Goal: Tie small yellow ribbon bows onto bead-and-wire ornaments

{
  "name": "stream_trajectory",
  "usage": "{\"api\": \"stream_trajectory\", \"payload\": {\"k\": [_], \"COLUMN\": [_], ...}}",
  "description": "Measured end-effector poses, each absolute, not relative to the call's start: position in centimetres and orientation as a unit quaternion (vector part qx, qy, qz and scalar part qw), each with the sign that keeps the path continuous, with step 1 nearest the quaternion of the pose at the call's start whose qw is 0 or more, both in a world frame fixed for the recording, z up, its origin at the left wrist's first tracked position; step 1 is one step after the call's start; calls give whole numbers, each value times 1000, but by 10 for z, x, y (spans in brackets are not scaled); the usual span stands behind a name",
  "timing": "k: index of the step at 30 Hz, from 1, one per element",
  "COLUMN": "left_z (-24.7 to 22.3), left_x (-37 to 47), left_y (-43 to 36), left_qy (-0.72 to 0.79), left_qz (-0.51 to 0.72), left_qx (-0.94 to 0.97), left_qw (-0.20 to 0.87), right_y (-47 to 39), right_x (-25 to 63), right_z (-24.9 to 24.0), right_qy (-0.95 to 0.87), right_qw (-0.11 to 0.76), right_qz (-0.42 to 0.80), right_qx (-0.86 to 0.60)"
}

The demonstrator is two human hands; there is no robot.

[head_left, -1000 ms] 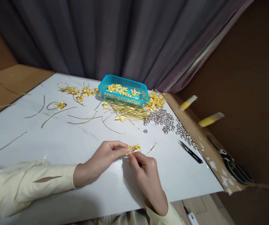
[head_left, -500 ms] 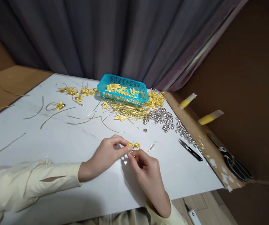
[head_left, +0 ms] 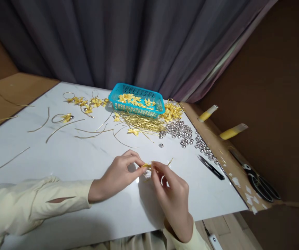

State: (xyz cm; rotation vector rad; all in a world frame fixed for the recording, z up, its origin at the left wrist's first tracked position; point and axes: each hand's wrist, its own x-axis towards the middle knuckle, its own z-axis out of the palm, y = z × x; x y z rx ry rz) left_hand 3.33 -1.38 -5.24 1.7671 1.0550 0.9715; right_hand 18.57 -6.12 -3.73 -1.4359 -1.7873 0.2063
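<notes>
My left hand (head_left: 120, 173) pinches a small yellow ribbon bow (head_left: 146, 166) between thumb and forefinger, above the white tabletop. My right hand (head_left: 169, 189) is closed at the bow's right side, its thumb and fingertips pressed together there. A gold twist tie (head_left: 170, 161) sticks out just behind the right fingers. Much of the bow is covered by the fingertips, so whether the right hand grips the bow or the tie is hard to see. Something small and shiny shows under the fingers.
A blue basket (head_left: 136, 110) holds yellow bows. Before it lies a pile of gold ties (head_left: 144, 122), with silver beads (head_left: 179, 130) to the right. Black tweezers (head_left: 210, 167) and scissors (head_left: 260, 182) lie near the right edge. Finished-looking bow loops (head_left: 66, 118) and loose ties lie left.
My right hand has shifted slightly right and up to the bow's right side. The bow now shows less between my fingers. My left hand has hardly moved.
</notes>
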Motion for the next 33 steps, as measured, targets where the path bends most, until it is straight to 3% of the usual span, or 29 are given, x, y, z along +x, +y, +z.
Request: {"api": "stream_trajectory", "payload": {"k": [5,14,19,24,28,33], "left_z": [-55,-59,-60,-61,-60,-59], "left_x": [32,32,31,31,32,32], "left_y": [-17,-17,-16,-15,-14,-14], "left_qy": [389,248,256,330,360,348], "left_qz": [382,461,461,449,440,438], "left_qx": [736,807,803,764,743,755], "left_qw": [402,273,276,326,353,341], "right_y": [-53,-28,-32,-40,-45,-42], "right_x": [188,198,200,201,206,210], "right_z": [-28,-22,-18,-11,-8,-7], "right_qy": [-717,-697,-669,-591,-497,-427], "right_qw": [413,363,384,410,379,335], "right_qz": [97,154,188,365,550,694], "right_qx": [-553,-599,-609,-592,-554,-472]}}
